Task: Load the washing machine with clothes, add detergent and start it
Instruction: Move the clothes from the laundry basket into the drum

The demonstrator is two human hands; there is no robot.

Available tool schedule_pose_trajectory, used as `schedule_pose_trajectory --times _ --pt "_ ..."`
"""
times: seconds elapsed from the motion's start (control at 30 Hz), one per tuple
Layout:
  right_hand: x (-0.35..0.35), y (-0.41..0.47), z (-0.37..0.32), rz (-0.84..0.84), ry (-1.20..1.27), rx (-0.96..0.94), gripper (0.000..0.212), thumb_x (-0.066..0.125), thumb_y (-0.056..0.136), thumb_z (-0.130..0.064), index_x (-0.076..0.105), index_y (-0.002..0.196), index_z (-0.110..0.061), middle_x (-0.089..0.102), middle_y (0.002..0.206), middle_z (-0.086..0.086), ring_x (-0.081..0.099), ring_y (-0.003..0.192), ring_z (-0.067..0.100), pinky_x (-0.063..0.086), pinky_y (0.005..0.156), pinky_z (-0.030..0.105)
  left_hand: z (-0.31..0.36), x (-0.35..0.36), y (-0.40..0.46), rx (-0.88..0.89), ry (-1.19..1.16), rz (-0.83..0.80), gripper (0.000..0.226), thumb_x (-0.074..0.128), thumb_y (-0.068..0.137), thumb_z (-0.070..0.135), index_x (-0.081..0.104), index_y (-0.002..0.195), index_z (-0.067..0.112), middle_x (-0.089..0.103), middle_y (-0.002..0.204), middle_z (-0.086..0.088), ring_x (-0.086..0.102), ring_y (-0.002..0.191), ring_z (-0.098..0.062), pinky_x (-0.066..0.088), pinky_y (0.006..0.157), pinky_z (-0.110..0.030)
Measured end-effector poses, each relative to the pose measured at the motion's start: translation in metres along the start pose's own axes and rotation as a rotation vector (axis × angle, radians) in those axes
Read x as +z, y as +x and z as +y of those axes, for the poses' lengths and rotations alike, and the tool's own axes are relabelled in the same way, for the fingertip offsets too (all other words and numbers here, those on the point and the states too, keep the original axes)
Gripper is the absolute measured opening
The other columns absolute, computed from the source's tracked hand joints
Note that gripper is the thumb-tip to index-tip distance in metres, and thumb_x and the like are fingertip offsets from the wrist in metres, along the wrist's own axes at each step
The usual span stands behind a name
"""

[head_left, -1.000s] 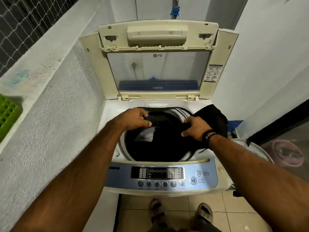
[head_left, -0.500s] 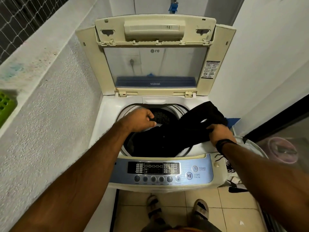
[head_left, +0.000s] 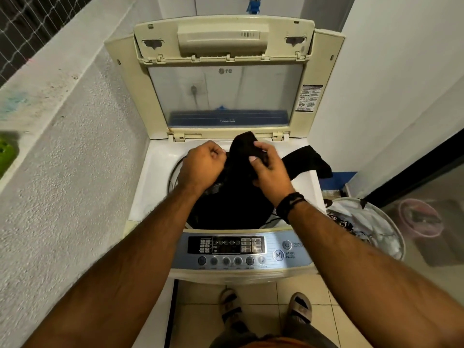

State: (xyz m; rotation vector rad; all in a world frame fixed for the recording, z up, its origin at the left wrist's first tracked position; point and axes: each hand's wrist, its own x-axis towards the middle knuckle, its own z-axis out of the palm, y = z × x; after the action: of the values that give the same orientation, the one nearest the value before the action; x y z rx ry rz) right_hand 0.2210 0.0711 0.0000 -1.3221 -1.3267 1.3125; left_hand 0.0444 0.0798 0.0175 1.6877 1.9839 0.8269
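A cream top-loading washing machine (head_left: pixel 155 187) stands in front of me with its lid (head_left: pixel 226 91) raised. A black garment (head_left: pixel 241 202) fills the drum opening, and one end (head_left: pixel 311 162) hangs over the machine's right edge. My right hand (head_left: pixel 270 169) grips a bunched part of the garment above the back of the drum. Just left of it, my left hand (head_left: pixel 202 167) has curled fingers at the cloth's edge; whether it holds the fabric is hidden. The control panel (head_left: pixel 241 249) faces me at the front.
A white laundry basket (head_left: pixel 394 229) with mixed clothes stands to the right of the machine. A rough grey wall (head_left: pixel 62 172) runs close along the left, a white wall on the right. My sandalled feet (head_left: pixel 266 310) stand on the tiled floor.
My right hand has moved from the machine's right rim up and left, lifting a bunch of the black garment over the drum. My left hand has risen toward the back.
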Motion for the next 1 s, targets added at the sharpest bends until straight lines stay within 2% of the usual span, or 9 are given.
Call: schedule_pose_trajectory --times 0.07,0.13,0.27,0.43,0.53,0.63,0.73,0.83,1.0 --pt "-0.004 -0.007 0.012 -0.328 -0.462 0.1 0.047 0.06 0.098 -0.023 0.049 0.143 -0.025 0.053 0.145 0.001 0.054 0.128 0.019 0.042 0.11 0.032 -0.001 -0.001 -0.002 0.007 0.006 -0.002 0.015 0.055 0.092 0.037 0.066 0.093 0.026 0.064 0.081 0.011 0.059 0.076 -0.01 0.043 0.068 -0.024" --pt "-0.014 -0.012 0.033 -0.408 -0.853 0.095 0.042 0.064 0.095 -0.027 0.06 0.136 -0.023 0.058 0.14 0.002 0.055 0.128 0.021 0.04 0.108 0.03 -0.007 -0.001 -0.005 0.009 0.012 -0.012 0.017 0.055 0.092 0.039 0.066 0.093 0.026 0.065 0.08 0.011 0.061 0.077 -0.013 0.048 0.071 -0.026" --pt "-0.048 -0.003 0.052 0.012 -0.762 0.132 0.043 0.067 0.091 -0.03 0.06 0.133 -0.022 0.057 0.133 0.013 0.058 0.119 0.031 0.045 0.105 0.039 -0.019 0.004 -0.009 0.017 0.004 -0.043 0.018 0.055 0.09 0.042 0.065 0.088 0.026 0.066 0.076 0.011 0.061 0.075 -0.013 0.051 0.072 -0.027" --pt "-0.104 0.037 0.058 0.302 -0.584 0.392 0.074 0.068 0.09 -0.032 0.031 0.153 -0.018 0.041 0.15 0.018 0.045 0.134 0.04 0.039 0.113 0.048 -0.017 0.013 -0.013 0.07 0.104 -0.115 0.019 0.054 0.089 0.037 0.058 0.074 0.027 0.056 0.066 0.014 0.053 0.064 -0.007 0.039 0.056 -0.022" --pt "-0.111 0.068 0.052 0.282 -0.74 0.417 0.084 0.068 0.089 -0.037 0.018 0.157 -0.024 0.032 0.155 0.018 0.037 0.139 0.042 0.035 0.115 0.054 -0.014 0.02 -0.014 0.095 0.136 -0.161 0.015 0.052 0.089 0.037 0.059 0.077 0.03 0.061 0.072 0.013 0.058 0.068 -0.01 0.049 0.061 -0.027" --pt "-0.117 0.088 0.051 0.177 -0.817 0.455 0.087 0.068 0.09 -0.033 0.015 0.158 -0.025 0.031 0.159 0.016 0.036 0.142 0.041 0.031 0.118 0.051 -0.016 0.026 -0.02 0.079 0.162 -0.194 0.016 0.053 0.088 0.04 0.064 0.085 0.029 0.066 0.078 0.011 0.063 0.074 -0.013 0.055 0.069 -0.034" --pt "-0.125 0.085 0.067 0.12 -0.956 0.468 0.067 0.06 0.096 -0.022 0.03 0.155 -0.02 0.043 0.152 0.018 0.044 0.137 0.039 0.036 0.115 0.043 -0.023 0.026 -0.026 0.056 0.184 -0.206 0.018 0.053 0.088 0.042 0.066 0.091 0.031 0.069 0.084 0.011 0.065 0.078 -0.014 0.056 0.072 -0.034" --pt "-0.13 0.078 0.069 0.213 -1.095 0.39 0.04 0.05 0.096 -0.016 0.055 0.136 -0.012 0.059 0.133 0.021 0.057 0.119 0.041 0.046 0.099 0.044 -0.025 0.023 -0.03 0.055 0.184 -0.216 0.018 0.054 0.09 0.04 0.068 0.094 0.03 0.07 0.086 0.01 0.065 0.08 -0.014 0.056 0.073 -0.033" --pt "-0.118 0.074 0.034 0.154 -1.157 0.32 0.033 0.051 0.095 -0.019 0.063 0.122 -0.006 0.064 0.124 0.021 0.062 0.11 0.04 0.049 0.094 0.041 -0.019 0.018 -0.029 0.044 0.145 -0.193 0.016 0.056 0.09 0.038 0.068 0.092 0.028 0.068 0.081 0.01 0.064 0.076 -0.012 0.052 0.066 -0.027"
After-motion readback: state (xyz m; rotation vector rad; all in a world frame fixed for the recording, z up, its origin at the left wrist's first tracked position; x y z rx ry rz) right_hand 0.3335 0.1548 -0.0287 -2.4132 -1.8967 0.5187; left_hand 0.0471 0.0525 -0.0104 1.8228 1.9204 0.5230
